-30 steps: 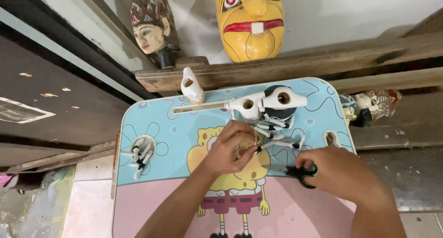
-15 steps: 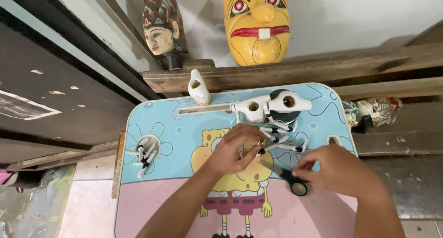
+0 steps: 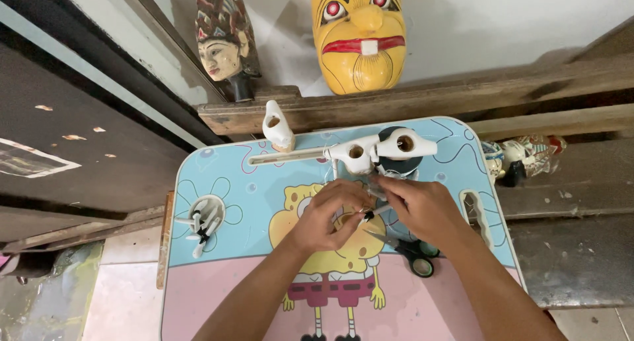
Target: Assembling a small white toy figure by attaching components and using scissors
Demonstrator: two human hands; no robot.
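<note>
Left hand: fingers bent, pinching a small white piece with a dark tip.
Right hand: closed on the same piece from the other side.
Small piece: in the middle of the counter, between both hands.
Scissors: black, lying just under the right hand.
White puppet parts: just above the hands.

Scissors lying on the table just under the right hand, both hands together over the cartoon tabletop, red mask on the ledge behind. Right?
One thing is off: the mask on the ledge is yellow, only its lips are red. The rest holds in the head view: the scissors lie on the table just under the right hand, and the left hand meets it over the cartoon tabletop.
</note>
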